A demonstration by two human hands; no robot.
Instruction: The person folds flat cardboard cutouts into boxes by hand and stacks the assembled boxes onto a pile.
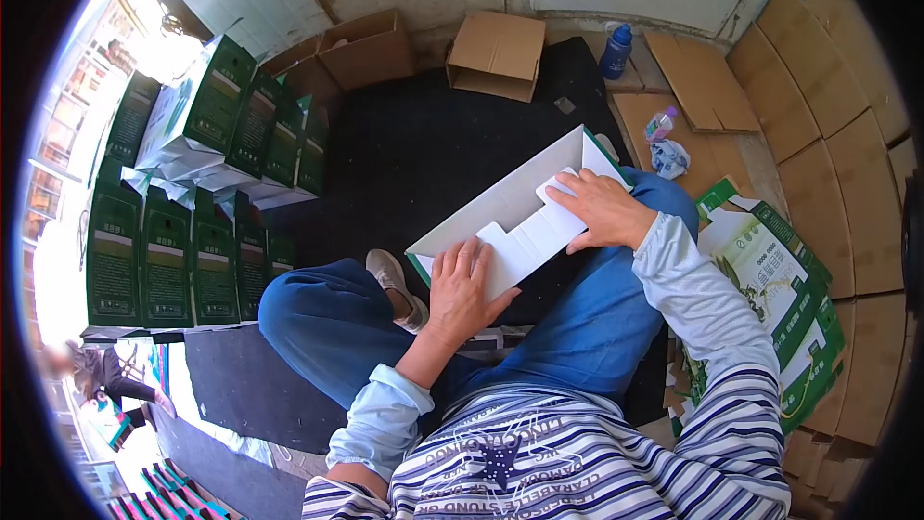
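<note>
A long box (525, 188), white inside with green edges, lies tilted across my lap with its inside facing up. My left hand (460, 291) rests on the near left part of its white flap (525, 248), fingers spread. Over the flap's right end, my right hand (602, 209) lies with its fingers apart, close to the box's right end. Neither hand is wrapped round the box. The underside of the box is hidden.
Green cartons (217, 106) are stacked at the left. Flat green printed cartons (770, 279) lie at my right, beside a wall of brown boxes (818, 173). An open brown box (496, 48), a blue bottle (616, 53) and a small bottle (660, 125) stand ahead. A person (111, 376) is far left.
</note>
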